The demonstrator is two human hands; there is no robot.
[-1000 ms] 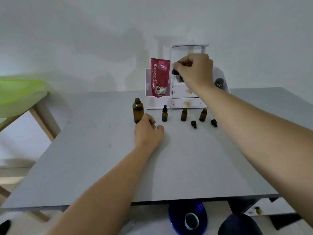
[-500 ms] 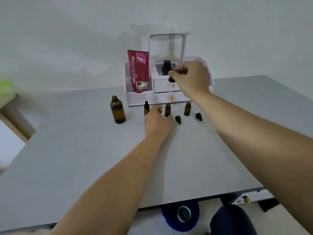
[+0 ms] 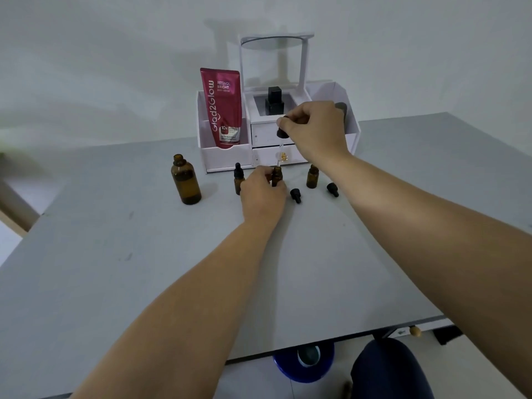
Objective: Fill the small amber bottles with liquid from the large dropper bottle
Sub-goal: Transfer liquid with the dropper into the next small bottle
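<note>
The large amber bottle (image 3: 185, 180) stands uncapped at the left of the grey table (image 3: 144, 254). My right hand (image 3: 316, 131) pinches the black bulb of its dropper (image 3: 282, 131), whose glass tube points down just above the open middle small bottle (image 3: 277, 176). My left hand (image 3: 263, 194) grips that middle bottle, which stands on the table. A capped small bottle (image 3: 238, 181) stands just left of my left hand. An open small bottle (image 3: 312, 176) stands to the right. Two loose black caps (image 3: 296, 195) (image 3: 332, 189) lie in front.
A white organiser (image 3: 331, 131) with two drawers and a mirror frame stands behind the bottles, holding a red serum tube (image 3: 222, 108) and a black box (image 3: 274, 100). A blue bin (image 3: 303, 362) sits below the table's front edge.
My left hand moved right from the large bottle to the middle small bottle and took hold of it. My right hand lowered the dropper over that bottle's mouth. The camera view shifted.
</note>
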